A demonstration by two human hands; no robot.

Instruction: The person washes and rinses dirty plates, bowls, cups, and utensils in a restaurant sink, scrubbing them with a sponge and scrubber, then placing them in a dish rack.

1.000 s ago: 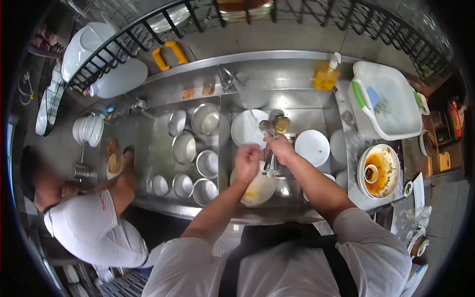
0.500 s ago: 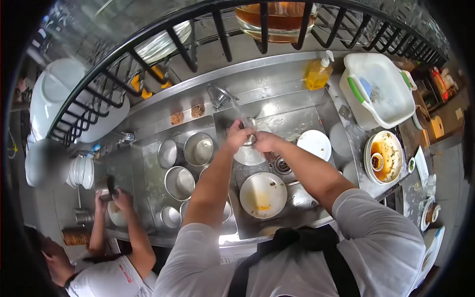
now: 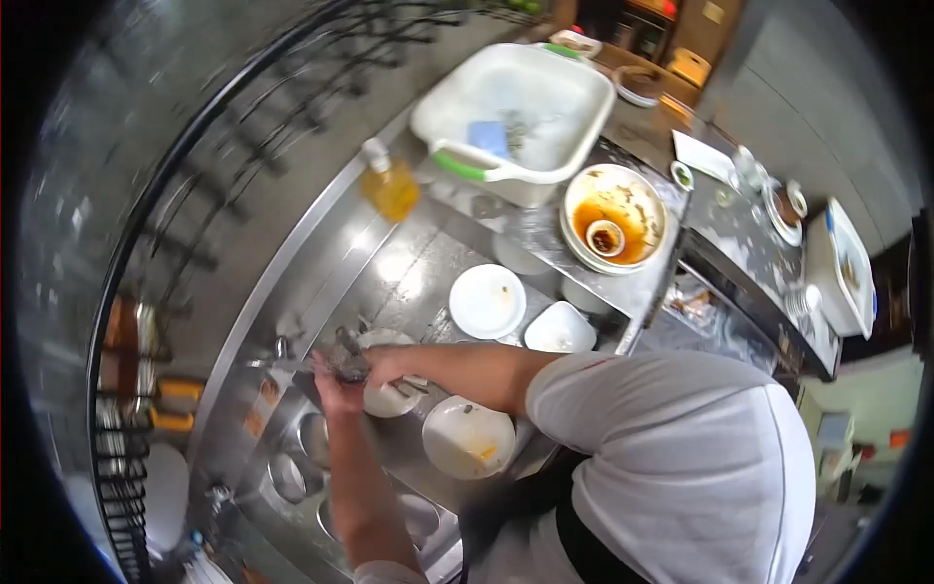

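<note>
Under the faucet point(image 3: 281, 356), both of my hands are close together over the sink. My left hand point(image 3: 338, 391) is closed around a small shiny greyish vessel point(image 3: 348, 362), blurred in the view. My right hand point(image 3: 381, 366) grips its other side. Just beyond and below my hands lies a white bowl point(image 3: 391, 397), with what look like utensils in it. A white plate with yellow residue point(image 3: 468, 437) rests nearer to me. Another white plate point(image 3: 487, 301) and a squarish white dish point(image 3: 560, 328) sit to the right in the basin.
A soap pump bottle point(image 3: 391, 190) stands on the sink's back ledge. Beside it is a white tub point(image 3: 457, 117) with green handles. Stacked bowls with brown sauce point(image 3: 572, 234) stand on the right counter. Metal pots point(image 3: 288, 477) fill the left basin; a black rack rail point(image 3: 146, 195) curves along the left.
My view has swung to the right, so the right counter shows more and the co-worker is out of view. Both hands stay together on the vessel near the faucet.
</note>
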